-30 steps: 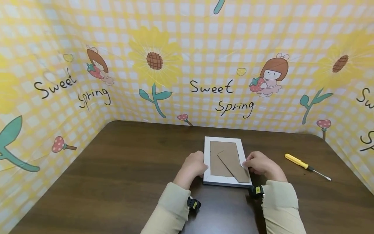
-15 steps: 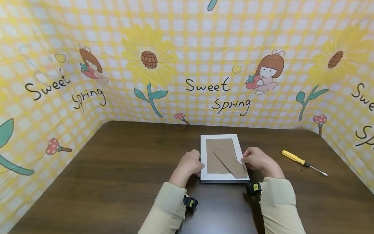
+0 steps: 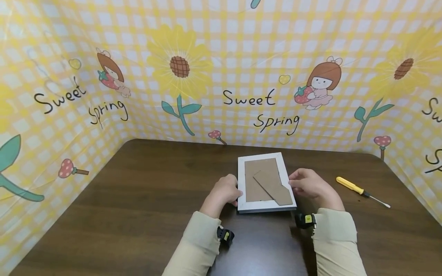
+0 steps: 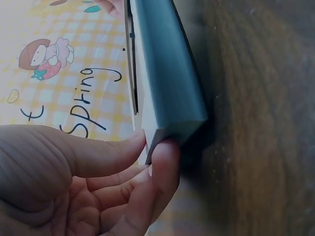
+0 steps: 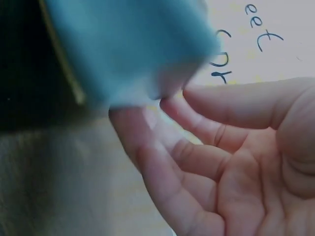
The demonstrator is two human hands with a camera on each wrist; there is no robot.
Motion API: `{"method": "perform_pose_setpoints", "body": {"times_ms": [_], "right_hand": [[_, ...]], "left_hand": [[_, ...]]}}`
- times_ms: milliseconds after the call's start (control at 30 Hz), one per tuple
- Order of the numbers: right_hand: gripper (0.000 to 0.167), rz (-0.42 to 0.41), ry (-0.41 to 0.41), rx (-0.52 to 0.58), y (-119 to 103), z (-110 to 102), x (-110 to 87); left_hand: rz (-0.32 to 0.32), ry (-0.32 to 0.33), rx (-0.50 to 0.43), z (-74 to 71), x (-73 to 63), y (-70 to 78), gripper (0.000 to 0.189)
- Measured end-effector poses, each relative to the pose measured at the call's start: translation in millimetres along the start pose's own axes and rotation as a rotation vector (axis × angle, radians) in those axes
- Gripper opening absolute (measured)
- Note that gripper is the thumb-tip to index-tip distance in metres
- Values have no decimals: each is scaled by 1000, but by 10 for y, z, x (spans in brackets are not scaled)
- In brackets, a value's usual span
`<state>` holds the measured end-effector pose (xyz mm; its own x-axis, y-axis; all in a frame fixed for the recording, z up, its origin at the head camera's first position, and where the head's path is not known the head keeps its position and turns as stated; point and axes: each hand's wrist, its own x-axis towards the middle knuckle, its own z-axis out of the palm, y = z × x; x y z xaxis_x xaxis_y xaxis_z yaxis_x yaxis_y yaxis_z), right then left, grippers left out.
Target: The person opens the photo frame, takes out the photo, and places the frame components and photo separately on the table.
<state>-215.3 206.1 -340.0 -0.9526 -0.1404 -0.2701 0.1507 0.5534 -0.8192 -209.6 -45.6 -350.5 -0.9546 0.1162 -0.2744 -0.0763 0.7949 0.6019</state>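
A white picture frame (image 3: 262,157) lies face down between my two hands in the head view. Its brown backing board (image 3: 253,191) faces up, and an easel stand flap (image 3: 280,193) slants across it. On the frame's left side, my left hand (image 3: 224,189) pinches the edge, thumb on the back and index finger below. Opposite it, my right hand (image 3: 310,186) holds the right edge between thumb and fingers. The frame's bluish-grey side (image 4: 170,64) tilts off the wood in the left wrist view. In the right wrist view its near corner (image 5: 133,54) is blurred.
A screwdriver (image 3: 362,191) with a yellow handle lies on the dark wooden table (image 3: 165,199), right of my right hand. A printed checkered cloth (image 3: 221,69) hangs along the back and left sides. Black camera devices (image 3: 226,235) sit at both wrists.
The picture frame has turned slightly counterclockwise, its right side shifting away from me along with my right hand. Both hands keep their hold, and the head view has shifted a little.
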Motion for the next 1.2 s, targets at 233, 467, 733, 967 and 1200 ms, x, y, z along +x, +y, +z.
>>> {"method": "perform_pose_setpoints", "body": {"times_ms": [233, 467, 733, 967, 1200], "right_hand": [[51, -21, -64, 160, -28, -57, -11], [61, -34, -145, 320, -19, -97, 19], [61, -77, -193, 394, -42, -86, 30], [56, -141, -188, 401, -78, -51, 23], [56, -162, -189, 450, -123, -24, 5]], "left_hand": [[11, -2, 30, -2, 16, -20, 11], [21, -20, 23, -13, 19, -43, 10], [23, -26, -11, -14, 51, -56, 13], [9, -32, -20, -5, 34, -31, 12], [35, 5, 50, 13, 5, 7, 10]]}}
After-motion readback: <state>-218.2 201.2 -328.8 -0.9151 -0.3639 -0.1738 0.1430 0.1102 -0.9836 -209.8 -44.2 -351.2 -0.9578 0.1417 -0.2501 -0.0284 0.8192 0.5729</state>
